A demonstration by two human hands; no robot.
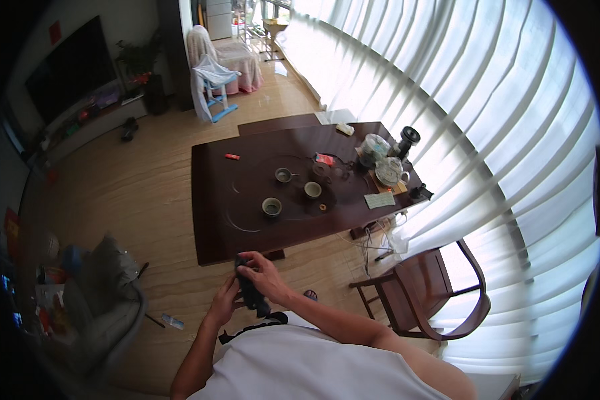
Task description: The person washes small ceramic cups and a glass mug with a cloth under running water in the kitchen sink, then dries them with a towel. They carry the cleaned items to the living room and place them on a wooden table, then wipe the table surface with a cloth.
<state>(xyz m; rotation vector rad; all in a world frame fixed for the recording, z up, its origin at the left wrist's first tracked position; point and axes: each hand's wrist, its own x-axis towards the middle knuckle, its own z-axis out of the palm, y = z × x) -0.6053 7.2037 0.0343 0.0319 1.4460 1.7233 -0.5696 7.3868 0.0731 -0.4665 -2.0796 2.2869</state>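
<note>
In front of my body, my right hand (264, 274) pinches the upper end of a dark cloth (252, 296), thumb and fingers around it. The cloth hangs bunched below that grip. My left hand (224, 300) supports its left side, some of its fingers hidden behind the fabric. Just beyond my hands is the near edge of a dark wooden tea table (220, 200). On its top stand a bowl (271, 206), a second bowl (312, 190), a strainer with a handle (283, 175) and a brown teapot (321, 170). A small ring-shaped item (322, 207) lies near them.
A glass kettle (390, 171), a dark cylindrical appliance (407, 141) and a folded cloth (379, 200) occupy the table's right end. Cables (367, 245) hang below. A wooden armchair (420, 290) stands at right, a grey cushioned seat (100, 300) at left. White curtains (480, 125) line the window.
</note>
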